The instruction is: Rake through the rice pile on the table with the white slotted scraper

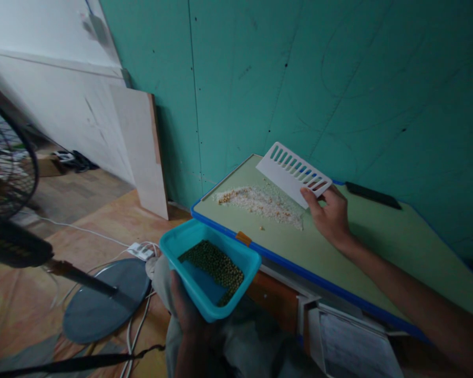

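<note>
My left hand (pixel 186 307) grips a turquoise plastic basin (pixel 173 234) from its near left side, below the table edge. Dark green beans (pixel 216 262) lie across part of its bottom, with some paler ones at the right. In my right hand (pixel 329 210) is a white slotted plastic scraper (pixel 281 178), thumb on the near face, tilted above the tabletop. Just left of the scraper, a long heap of white grains (pixel 260 202), perhaps rice, is spread on the pale green table (pixel 331 252). Yellowish beans (pixel 228 197) are mixed into it, mostly at its left end.
A dark flat bar (pixel 372 194) lies at the table's back edge, against the green wall (pixel 236 94). On the left stand a fan with a round base (pixel 106 299) and a leaning white board (pixel 142 147). Cables and a power strip (pixel 141 251) lie on the floor.
</note>
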A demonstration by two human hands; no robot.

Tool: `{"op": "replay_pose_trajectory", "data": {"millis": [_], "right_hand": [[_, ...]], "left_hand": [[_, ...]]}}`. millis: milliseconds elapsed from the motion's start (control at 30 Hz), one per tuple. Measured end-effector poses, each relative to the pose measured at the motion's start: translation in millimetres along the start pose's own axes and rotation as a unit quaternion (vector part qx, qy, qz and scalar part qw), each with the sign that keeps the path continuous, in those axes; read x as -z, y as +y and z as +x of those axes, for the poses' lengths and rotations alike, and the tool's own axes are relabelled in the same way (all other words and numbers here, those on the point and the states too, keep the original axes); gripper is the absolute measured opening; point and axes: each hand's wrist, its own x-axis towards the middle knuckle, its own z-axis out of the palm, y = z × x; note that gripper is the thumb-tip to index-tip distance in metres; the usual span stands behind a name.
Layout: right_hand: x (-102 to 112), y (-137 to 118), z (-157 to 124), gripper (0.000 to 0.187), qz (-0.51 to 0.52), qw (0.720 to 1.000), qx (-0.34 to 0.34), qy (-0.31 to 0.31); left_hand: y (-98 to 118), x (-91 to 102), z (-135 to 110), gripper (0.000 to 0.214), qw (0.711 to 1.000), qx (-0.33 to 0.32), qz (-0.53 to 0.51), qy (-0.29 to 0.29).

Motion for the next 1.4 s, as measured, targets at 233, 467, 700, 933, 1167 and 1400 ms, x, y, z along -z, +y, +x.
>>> {"op": "replay_pose_trajectory", "data": {"millis": [233,467,700,933,1167,1400], "right_hand": [[0,20,3,0.029,0.074,0.984,-0.148,0.073],[-4,15,-2,0.029,0.061,0.984,-0.159,0.052],[-8,-1,-7,0.031,0.155,0.969,-0.19,-0.021],[-9,-19,-12,0.027,0.196,0.961,-0.19,-0.049],[-11,-24,-15,0.027,0.193,0.962,-0.18,-0.074],[-10,-27,-17,0.027,0.201,0.959,-0.177,-0.095]], "left_hand": [[2,-3.0,-3,0.061,0.999,-0.018,0.039,0.007],[2,-11.0,-10,0.063,0.999,0.032,0.001,0.031],[5,-6.1,-7,0.056,0.999,0.044,-0.016,0.006],[3,-3.5,-4,0.052,0.999,0.041,-0.01,0.007],[2,-2.8,-3,0.056,0.999,0.038,0.004,0.01],[5,-6.6,-7,0.053,0.999,0.022,0.001,0.027]]}}
